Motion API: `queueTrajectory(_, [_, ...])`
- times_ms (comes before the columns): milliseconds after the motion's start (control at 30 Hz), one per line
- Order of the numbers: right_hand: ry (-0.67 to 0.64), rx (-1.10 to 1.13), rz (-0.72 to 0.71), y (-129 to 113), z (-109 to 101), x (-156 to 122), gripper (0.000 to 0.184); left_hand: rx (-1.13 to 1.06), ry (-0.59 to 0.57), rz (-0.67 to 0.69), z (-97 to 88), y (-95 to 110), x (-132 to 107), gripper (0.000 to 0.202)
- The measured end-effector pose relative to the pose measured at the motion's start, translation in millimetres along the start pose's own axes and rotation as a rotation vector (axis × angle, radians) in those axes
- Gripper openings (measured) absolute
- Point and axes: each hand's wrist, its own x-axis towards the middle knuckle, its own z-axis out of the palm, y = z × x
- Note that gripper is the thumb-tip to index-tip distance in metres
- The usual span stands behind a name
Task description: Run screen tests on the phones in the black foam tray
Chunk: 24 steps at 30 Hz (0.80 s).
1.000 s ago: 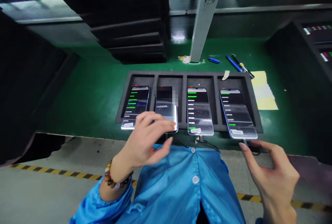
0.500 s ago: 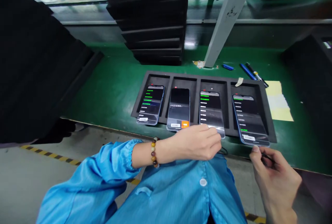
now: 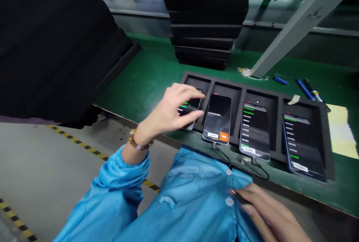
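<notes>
My left hand [image 3: 174, 109] reaches over the leftmost smartphone [image 3: 193, 104], thumb and fingers apart, partly covering it; whether it touches is unclear. In my right hand [image 3: 269, 208], low in front of my blue coat, is a thin black cable plug [image 3: 240, 198]. Beside the leftmost phone, a second phone [image 3: 218, 115] shows a dark screen with an orange patch and has a cable in its lower end. A third phone [image 3: 255, 130], also cabled, shows green and white lines. The rightmost phone [image 3: 304, 145] has no visible cable. All rest in a black foam tray [image 3: 243, 90].
Stacked black foam trays [image 3: 204, 29] rise behind, with another dark stack [image 3: 56, 40] at left. A grey post [image 3: 291, 25] stands on the green table [image 3: 140, 77]. Pens [image 3: 305, 89], a blue cap [image 3: 280, 80] and yellow paper [image 3: 343, 130] lie at the right.
My left hand has moved from the third phone to the leftmost one and opened. My right hand has left the rightmost phone's lower end and moved left, holding the plug. The view has shifted left.
</notes>
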Motion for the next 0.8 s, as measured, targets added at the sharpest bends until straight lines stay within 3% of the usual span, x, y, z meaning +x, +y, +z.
queueTrajectory(67, [0.039,-0.011,-0.100,-21.0,8.6,45.8,0.028,-0.001,-0.040,-0.135,-10.3,-43.3,-9.9,0.066])
queueTrajectory(133, [0.006,0.041,-0.182,-38.2,16.9,85.0,0.023,-0.044,-0.121,-0.189,-8.1,-76.7,-15.0,0.086])
queueTrajectory(233, [-0.007,0.019,-0.216,-54.3,27.5,123.2,0.024,-0.096,-0.161,-0.209,4.7,-103.2,-11.5,0.087])
queueTrajectory(567, [-0.037,-0.184,-0.218,-67.3,44.9,167.9,0.029,-0.172,0.015,-0.212,20.9,-109.1,-0.4,0.052])
queueTrajectory(733, [-0.058,-0.187,-0.217,-68.4,49.7,175.4,0.030,-0.243,-0.069,-0.145,18.2,-112.2,-6.4,0.060])
queueTrajectory(800, [-0.063,-0.193,-0.224,-68.8,51.1,177.8,0.031,-0.256,-0.048,-0.157,19.1,-113.5,-6.7,0.061])
